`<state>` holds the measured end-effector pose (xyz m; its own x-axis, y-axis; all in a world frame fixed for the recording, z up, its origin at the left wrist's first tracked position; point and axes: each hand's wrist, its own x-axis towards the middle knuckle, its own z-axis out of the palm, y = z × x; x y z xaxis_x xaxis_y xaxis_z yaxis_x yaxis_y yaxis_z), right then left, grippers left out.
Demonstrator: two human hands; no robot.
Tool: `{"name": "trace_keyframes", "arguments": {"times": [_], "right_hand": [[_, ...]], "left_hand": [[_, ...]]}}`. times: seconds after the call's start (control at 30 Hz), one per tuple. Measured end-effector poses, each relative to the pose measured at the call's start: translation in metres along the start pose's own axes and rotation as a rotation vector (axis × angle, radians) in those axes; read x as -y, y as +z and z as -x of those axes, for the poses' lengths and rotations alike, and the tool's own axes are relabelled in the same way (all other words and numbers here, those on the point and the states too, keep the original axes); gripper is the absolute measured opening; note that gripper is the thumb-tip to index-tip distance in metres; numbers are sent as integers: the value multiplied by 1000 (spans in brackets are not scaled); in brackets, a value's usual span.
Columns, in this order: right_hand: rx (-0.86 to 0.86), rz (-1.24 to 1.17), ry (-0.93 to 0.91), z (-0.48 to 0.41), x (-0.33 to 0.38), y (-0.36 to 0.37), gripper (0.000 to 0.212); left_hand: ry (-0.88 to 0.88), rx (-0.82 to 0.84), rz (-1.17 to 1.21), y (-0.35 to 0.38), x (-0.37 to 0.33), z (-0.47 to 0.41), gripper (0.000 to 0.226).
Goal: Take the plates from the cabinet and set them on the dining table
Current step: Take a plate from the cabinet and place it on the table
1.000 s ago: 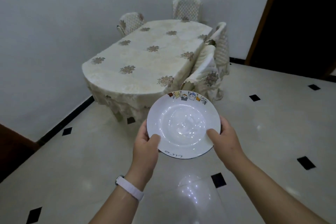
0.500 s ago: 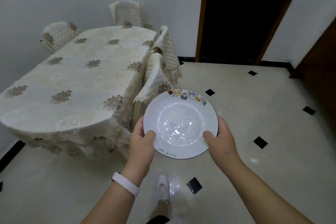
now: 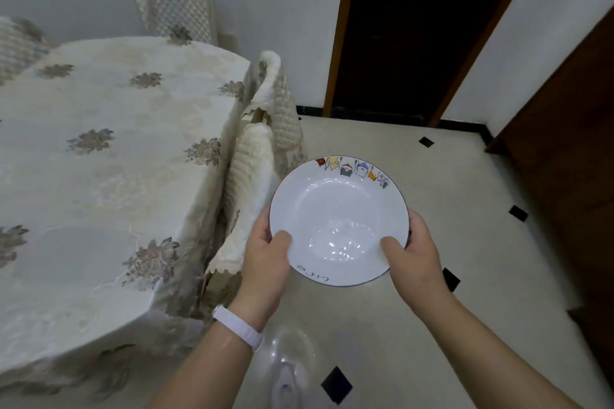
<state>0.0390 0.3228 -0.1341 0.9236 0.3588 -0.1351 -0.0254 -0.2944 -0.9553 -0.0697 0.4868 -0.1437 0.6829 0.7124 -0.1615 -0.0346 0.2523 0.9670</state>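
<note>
A white deep plate with small coloured drawings on its far rim is held level in front of me, above the floor. My left hand grips its left edge, thumb on the rim, fingers underneath. My right hand grips the right edge the same way. The dining table, covered in a cream cloth with brown flower motifs, fills the left side; its near corner lies just left of the plate. No cabinet is in view.
Two covered chairs are pushed against the table's right side, right beside the plate. Another chair stands at the far end. A dark doorway is ahead, a brown wooden panel at right. The pale tiled floor is on the right.
The table has grown larger and slid left in view as I came closer beside it. Both hands keep the same hold on the plate.
</note>
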Motion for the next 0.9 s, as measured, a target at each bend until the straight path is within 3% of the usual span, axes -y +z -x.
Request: {"name": "trace_keyframes", "arguments": {"times": [0.47, 0.9], "right_hand": [[-120, -61, 19, -115, 12, 0, 53], [-88, -88, -8, -321, 16, -70, 52]], "left_hand": [[-17, 119, 11, 59, -11, -125, 56], [42, 72, -113, 206, -12, -275, 57]]}}
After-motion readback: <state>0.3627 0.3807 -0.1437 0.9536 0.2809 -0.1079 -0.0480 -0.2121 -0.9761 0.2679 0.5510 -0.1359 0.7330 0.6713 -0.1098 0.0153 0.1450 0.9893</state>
